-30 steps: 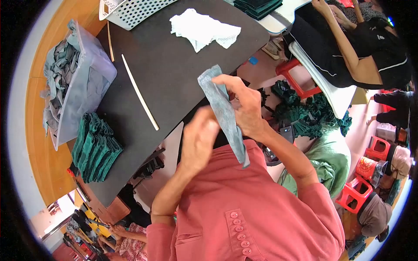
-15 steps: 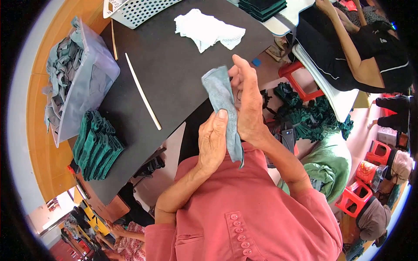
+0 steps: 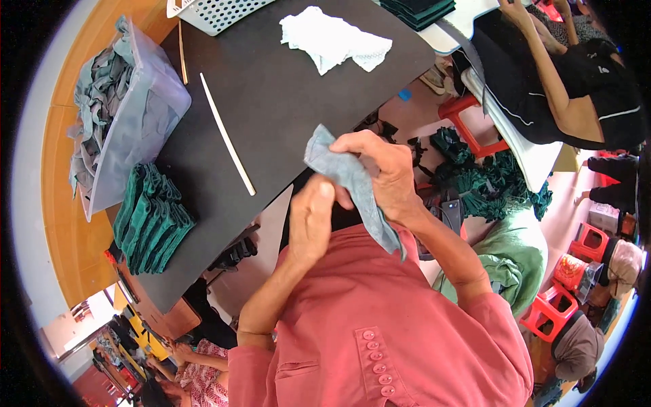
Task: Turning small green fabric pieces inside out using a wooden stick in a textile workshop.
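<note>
A folded grey-blue strip of cloth point(image 3: 351, 178) hangs slantwise in front of me, past the table's edge. My right hand point(image 3: 393, 178) is closed on its right side, with thumb and fingers near the upper end. The lower end dangles over my red shirt. Close by on the left is my left hand point(image 3: 312, 220), its thumb raised and off the cloth. Its fingers are blurred and partly hidden at the strip's left edge, so I cannot tell whether they grip it.
On the dark table point(image 3: 264, 108) are a white cloth point(image 3: 332, 37), a thin white strip point(image 3: 227, 136), a stack of dark green cloths point(image 3: 150, 220) and a white basket point(image 3: 220, 15). A clear bin point(image 3: 146, 115) of grey cloth tilts at the left. Another person point(image 3: 566, 95) sits at the right.
My right hand has gone from flat and open beside the strip to closed on it. My left thumb has come off it, and the left hand has moved slightly left and down.
</note>
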A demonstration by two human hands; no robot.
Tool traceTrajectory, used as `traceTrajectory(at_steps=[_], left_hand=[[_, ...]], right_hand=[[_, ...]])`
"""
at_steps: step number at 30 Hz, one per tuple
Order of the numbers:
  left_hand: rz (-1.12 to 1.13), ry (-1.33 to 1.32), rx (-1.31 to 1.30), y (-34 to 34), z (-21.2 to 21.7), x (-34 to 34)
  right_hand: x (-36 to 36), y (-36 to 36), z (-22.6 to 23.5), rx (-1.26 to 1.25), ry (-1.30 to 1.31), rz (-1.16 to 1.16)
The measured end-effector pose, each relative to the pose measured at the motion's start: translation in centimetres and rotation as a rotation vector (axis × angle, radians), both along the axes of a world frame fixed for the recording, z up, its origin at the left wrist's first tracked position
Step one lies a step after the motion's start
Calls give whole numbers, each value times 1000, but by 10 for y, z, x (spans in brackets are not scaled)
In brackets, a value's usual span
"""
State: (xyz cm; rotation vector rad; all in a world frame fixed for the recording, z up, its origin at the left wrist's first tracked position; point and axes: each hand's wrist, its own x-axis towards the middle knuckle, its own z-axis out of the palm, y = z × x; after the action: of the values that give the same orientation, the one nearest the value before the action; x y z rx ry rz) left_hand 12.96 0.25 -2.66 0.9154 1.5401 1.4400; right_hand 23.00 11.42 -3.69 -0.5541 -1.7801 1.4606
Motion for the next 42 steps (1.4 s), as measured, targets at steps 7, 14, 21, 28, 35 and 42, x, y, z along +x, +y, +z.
traceTrajectory(at_steps=[7, 14, 21, 28, 35, 42], left_hand=[[93, 56, 1, 6, -10, 2], [-30, 85, 46, 2, -10, -3], [16, 40, -2, 11, -13, -7], [-107, 160, 27, 6, -11, -14], [-26, 112, 12, 12, 1, -14], [-104, 311, 97, 1, -14, -13]], right_hand=[[-13, -9, 3, 263, 3, -246], [-9, -5, -4, 320, 21, -132], [-13, 0, -17, 409, -36, -244], [-20, -8, -20, 186, 96, -221], [-16, -4, -11, 303, 9, -157], [-15, -12, -17, 240, -12, -233]])
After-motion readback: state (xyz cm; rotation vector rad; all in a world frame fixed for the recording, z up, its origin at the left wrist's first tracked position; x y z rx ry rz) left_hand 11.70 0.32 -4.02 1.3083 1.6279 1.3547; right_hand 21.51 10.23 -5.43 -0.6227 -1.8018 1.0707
